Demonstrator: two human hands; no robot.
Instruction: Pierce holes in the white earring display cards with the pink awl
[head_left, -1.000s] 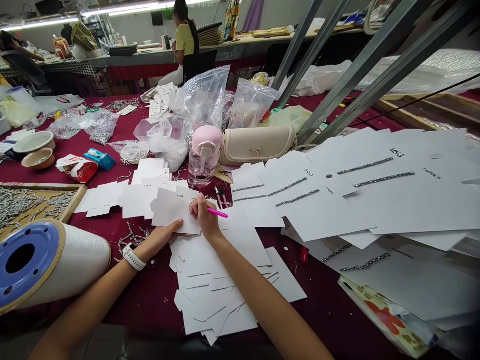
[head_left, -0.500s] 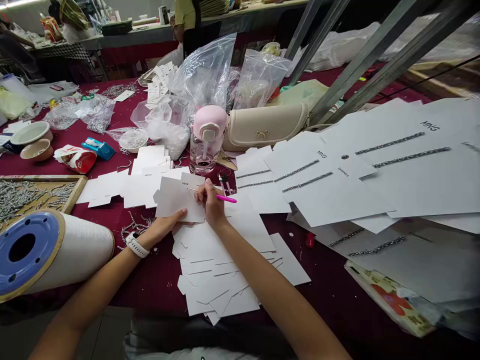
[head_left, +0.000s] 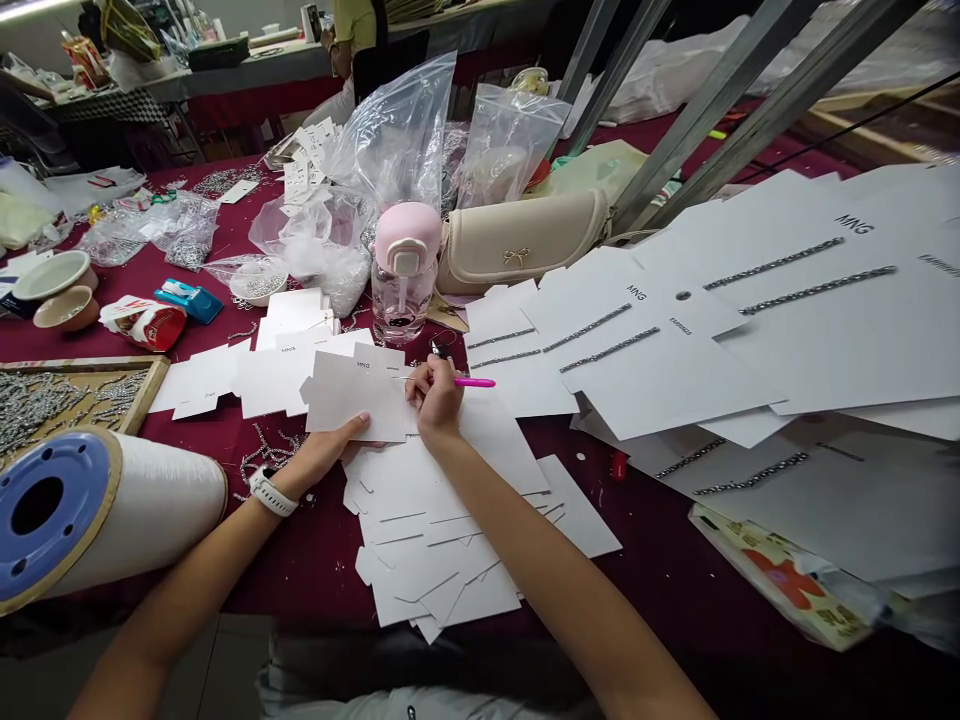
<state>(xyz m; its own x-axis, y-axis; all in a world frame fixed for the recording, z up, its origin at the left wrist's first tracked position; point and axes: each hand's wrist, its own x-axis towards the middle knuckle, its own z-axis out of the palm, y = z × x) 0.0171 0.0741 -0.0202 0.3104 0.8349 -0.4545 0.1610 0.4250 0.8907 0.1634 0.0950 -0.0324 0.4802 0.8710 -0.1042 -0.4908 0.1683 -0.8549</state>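
My left hand, below a white watch, grips the lower edge of a white card printed "MNG", with the thumb on its face. In my right hand is a thin needle tool with a pink handle. Its fine metal end points left at the card's right side; whether the tip touches is too small to tell. Under my hands lies a loose pile of white cards, some with thin dark lines. To the right, spread white cards carry paired silver chain strips.
A big thread spool and a wooden tray of silver chains stand at left. Behind my hands are a pink-lidded bottle, a beige bag and plastic bags. Metal bars slant across the upper right.
My right hand has moved slightly right, drawing the needle tool's tip from the card's middle to its right side. My left hand keeps the card nearly in place.
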